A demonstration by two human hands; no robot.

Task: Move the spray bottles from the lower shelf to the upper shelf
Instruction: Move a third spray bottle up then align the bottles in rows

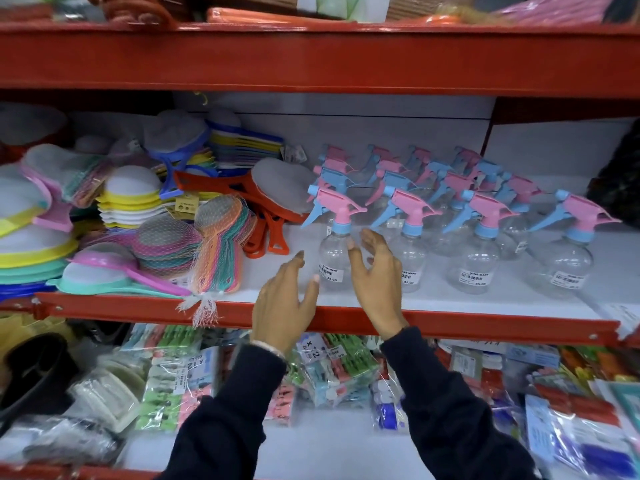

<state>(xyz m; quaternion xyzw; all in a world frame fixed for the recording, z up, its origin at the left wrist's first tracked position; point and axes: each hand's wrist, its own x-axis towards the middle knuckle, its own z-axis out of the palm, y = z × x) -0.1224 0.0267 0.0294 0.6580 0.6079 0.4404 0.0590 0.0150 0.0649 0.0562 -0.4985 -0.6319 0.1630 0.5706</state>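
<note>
Several clear spray bottles with pink and blue trigger heads stand in rows on the white middle shelf (485,303). The front-left bottle (332,251) stands between my two hands. My left hand (284,306) is just left of it, fingers spread, not touching it. My right hand (374,275) hovers at its right side, fingers apart, in front of the second bottle (410,258). Two more front bottles (476,261) (568,261) stand further right. Neither hand holds anything.
Colourful strainers and netted scoops (207,244) crowd the shelf's left half. A red shelf beam (311,60) runs above, with goods on top. Packets of clips (329,372) fill the shelf below. A dark bag (620,181) sits at the far right.
</note>
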